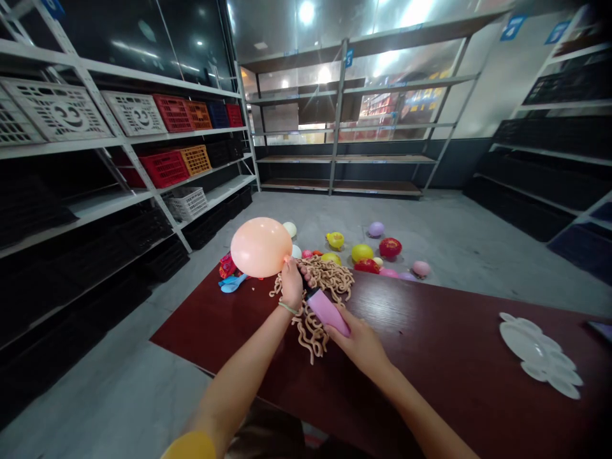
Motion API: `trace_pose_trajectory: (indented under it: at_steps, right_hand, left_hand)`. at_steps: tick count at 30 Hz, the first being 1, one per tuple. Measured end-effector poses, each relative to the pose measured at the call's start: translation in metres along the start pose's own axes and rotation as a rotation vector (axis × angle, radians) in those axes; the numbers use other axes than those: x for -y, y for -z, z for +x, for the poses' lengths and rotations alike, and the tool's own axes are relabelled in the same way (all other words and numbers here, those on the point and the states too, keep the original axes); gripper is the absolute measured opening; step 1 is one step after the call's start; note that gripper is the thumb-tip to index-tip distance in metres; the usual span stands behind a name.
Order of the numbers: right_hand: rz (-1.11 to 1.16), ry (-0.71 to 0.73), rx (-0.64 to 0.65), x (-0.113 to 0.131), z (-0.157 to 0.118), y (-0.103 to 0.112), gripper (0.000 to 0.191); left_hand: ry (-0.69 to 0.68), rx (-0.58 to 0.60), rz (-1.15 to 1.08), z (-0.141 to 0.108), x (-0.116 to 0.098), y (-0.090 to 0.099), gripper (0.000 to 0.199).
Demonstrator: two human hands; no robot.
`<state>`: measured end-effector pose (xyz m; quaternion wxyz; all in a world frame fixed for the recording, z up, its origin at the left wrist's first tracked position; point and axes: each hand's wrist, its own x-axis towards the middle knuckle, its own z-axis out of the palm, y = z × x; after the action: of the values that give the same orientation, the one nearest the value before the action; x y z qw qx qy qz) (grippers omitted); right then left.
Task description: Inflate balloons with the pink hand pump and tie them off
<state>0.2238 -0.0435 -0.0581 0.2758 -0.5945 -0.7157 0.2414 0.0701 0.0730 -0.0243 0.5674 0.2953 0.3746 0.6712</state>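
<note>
Grip of the right hand (361, 341): closed around the lower body of a pink cylinder (329, 312), thumb along the near side, with the cylinder tilted up and leftward toward the other hand. Grip of the left hand (291, 284): narrow, fingers gathered at the neck of an inflated peach balloon (261, 247), just beside the cylinder's black end; exact meeting of neck and black end hidden by the fingers. At the left wrist, a pale green band (287, 308). Balloon held to the left of the hand, above the far left part of a dark red-brown table (430, 357). Beneath and beyond the hands, a loose heap of tan curly strands (335, 274), partly covered by hands and cylinder. At right on the table, well apart from the hands, a white lobed tray (526, 344). Near the far left corner, below the balloon, flat light-blue pieces (233, 284). Past the far edge, on the grey floor (459, 236), scattered balloons, among them purple (375, 229), red (391, 247), yellow (362, 253) and pink (421, 269). Farther left, a white rack (157, 190) with white, red, orange and dark crates; at the back, a grey metal rack (339, 115) with a blue number tag.
</note>
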Motion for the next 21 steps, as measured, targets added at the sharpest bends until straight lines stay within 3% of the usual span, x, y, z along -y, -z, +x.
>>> trace_pose_trajectory:
  at_steps: [3,6,10,13,16,21]
  right_hand:
    - [0.068,0.038,0.007,0.003,-0.001,-0.001,0.056]
    - [0.094,0.056,-0.002,0.005,-0.001,-0.003,0.056]
    - [0.076,0.046,-0.009,0.007,-0.002,-0.004,0.059]
    - [0.062,0.046,-0.008,0.006,-0.002,-0.004,0.058]
    - [0.028,0.017,-0.018,0.002,-0.002,-0.004,0.056]
    - [0.071,-0.047,-0.061,-0.006,0.0,-0.009,0.056]
  left_hand:
    - [0.016,-0.005,0.003,0.011,-0.009,0.009,0.029]
    - [-0.025,-0.037,0.006,0.032,-0.033,0.016,0.028]
    - [-0.063,-0.097,0.0,0.057,-0.066,0.019,0.027]
    - [-0.08,-0.119,-0.001,0.064,-0.075,0.018,0.027]
    - [-0.079,-0.117,0.001,0.055,-0.063,0.012,0.029]
    - [0.014,-0.002,0.005,0.018,-0.018,-0.004,0.037]
